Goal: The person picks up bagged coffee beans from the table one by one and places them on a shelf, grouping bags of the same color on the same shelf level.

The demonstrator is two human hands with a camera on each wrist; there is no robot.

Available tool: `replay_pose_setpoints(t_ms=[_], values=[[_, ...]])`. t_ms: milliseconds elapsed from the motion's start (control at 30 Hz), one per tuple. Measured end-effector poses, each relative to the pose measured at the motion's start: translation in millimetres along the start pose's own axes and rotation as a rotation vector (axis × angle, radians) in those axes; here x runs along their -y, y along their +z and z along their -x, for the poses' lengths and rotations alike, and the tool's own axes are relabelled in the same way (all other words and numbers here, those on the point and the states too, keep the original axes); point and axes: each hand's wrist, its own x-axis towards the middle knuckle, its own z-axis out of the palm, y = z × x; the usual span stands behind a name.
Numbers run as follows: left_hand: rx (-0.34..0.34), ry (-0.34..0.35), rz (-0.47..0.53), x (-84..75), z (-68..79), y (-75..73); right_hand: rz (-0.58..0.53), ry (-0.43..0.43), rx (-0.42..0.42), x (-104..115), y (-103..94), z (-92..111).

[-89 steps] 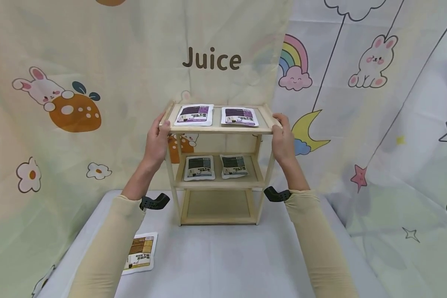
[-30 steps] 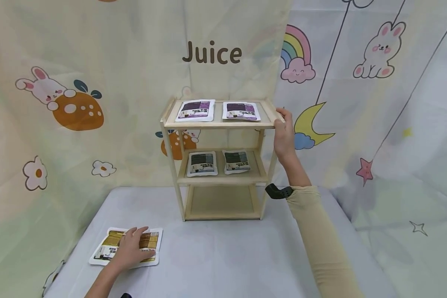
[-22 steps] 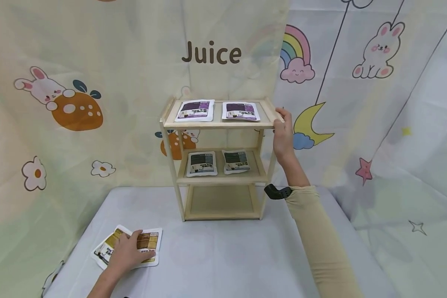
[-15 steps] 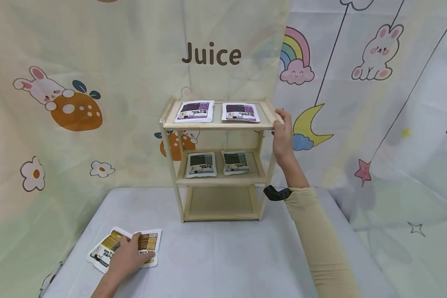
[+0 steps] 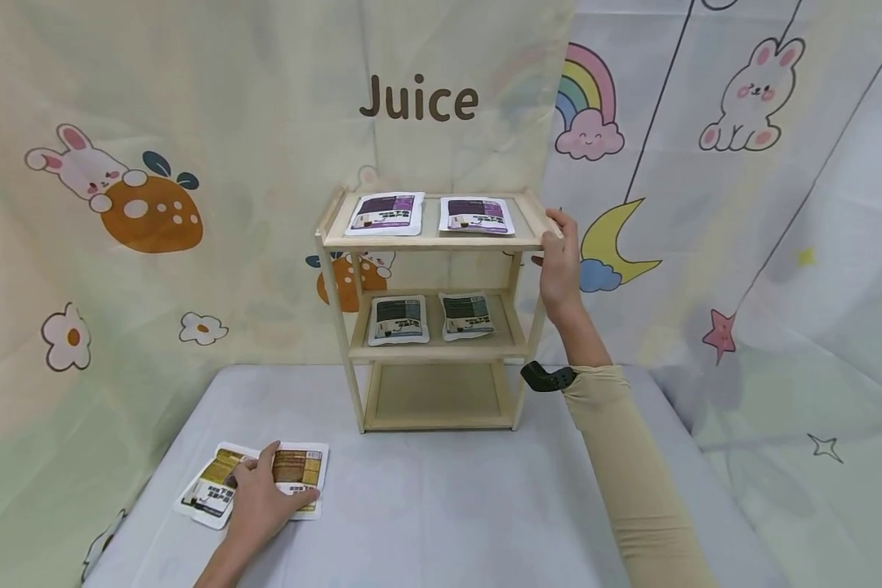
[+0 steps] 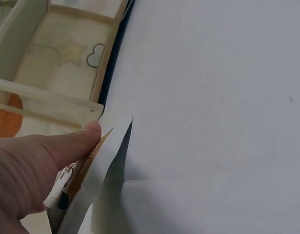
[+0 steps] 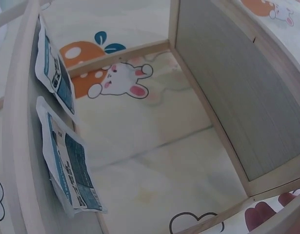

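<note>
On the table's left side, my left hand (image 5: 260, 498) pinches a white-edged pouch with a brown label (image 5: 299, 467), thumb at its right side and fingers over its left part. In the left wrist view the thumb lies along the edge of this pouch (image 6: 98, 165), which stands up off the cloth. A tilted pouch with a yellow label (image 5: 209, 498) lies just left of it, partly covered by the fingers. My right hand (image 5: 561, 269) grips the top right corner of a wooden three-tier shelf (image 5: 434, 243); its fingertips show at the right wrist view's lower right.
Two purple-label pouches (image 5: 386, 214) lie on the shelf's top tier. Two dark teal-label pouches (image 5: 399, 319) lie on the middle tier, and the bottom tier (image 5: 441, 392) is a bare panel. White cloth covers the table (image 5: 426, 506); a printed curtain (image 5: 265, 163) hangs behind.
My left hand has left the shelf's top left corner and come down to the pouches. The yellow-label pouch has turned beside the brown-label one. The right hand has stayed on the shelf.
</note>
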Motion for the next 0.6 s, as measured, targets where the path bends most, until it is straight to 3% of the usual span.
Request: replay_pose_setpoints(t_ms=[200, 400, 600], values=[[0.074, -0.016, 0.028, 1.8, -0.7, 1.1, -0.021, 0.024, 0.011, -1, 2.9, 2], [0.059, 0.053, 0.132, 2.9, -3.5, 10.5, -0.052, 0.008, 0.009, -4, 4.2, 1], [0.06, 0.061, 0.282, -14.3, -14.5, 17.7, -0.048, 0.006, -0.007, -2, 0.3, -2]])
